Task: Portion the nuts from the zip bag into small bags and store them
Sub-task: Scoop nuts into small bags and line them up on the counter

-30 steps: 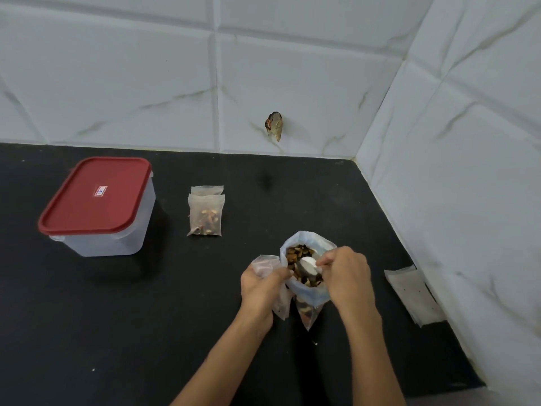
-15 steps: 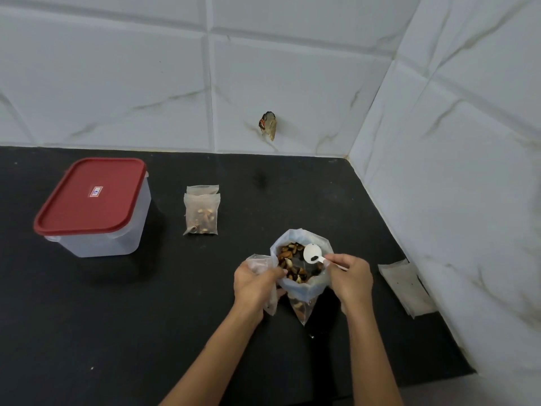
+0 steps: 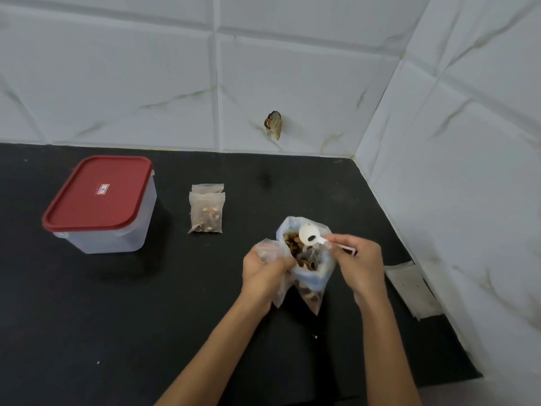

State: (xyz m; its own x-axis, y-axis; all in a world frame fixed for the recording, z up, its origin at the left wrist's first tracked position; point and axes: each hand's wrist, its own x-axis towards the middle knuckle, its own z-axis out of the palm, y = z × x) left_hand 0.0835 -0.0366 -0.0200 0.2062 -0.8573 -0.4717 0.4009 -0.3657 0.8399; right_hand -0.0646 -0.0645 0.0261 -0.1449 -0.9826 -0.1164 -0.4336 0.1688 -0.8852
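An open zip bag [image 3: 310,279] full of brown nuts stands on the black counter [image 3: 117,303] between my hands. My left hand [image 3: 263,273] grips a small clear bag [image 3: 268,250] against the zip bag's left rim. My right hand [image 3: 360,262] pinches the handle of a white plastic spoon [image 3: 310,235], whose bowl sits over the zip bag's mouth with a dark bit in it. Two small filled bags [image 3: 207,212] lie flat farther back on the counter.
A clear plastic box with a red lid [image 3: 99,194] stands at the left. A stack of empty small bags [image 3: 409,285] lies by the right wall. White tiled walls close the back and right side; a small torn patch [image 3: 273,124] marks the back wall.
My right hand has lifted the spoon out of the nuts, and the spoon's bowl has turned to face up above the zip bag's mouth. My left hand keeps its hold on the small bag.
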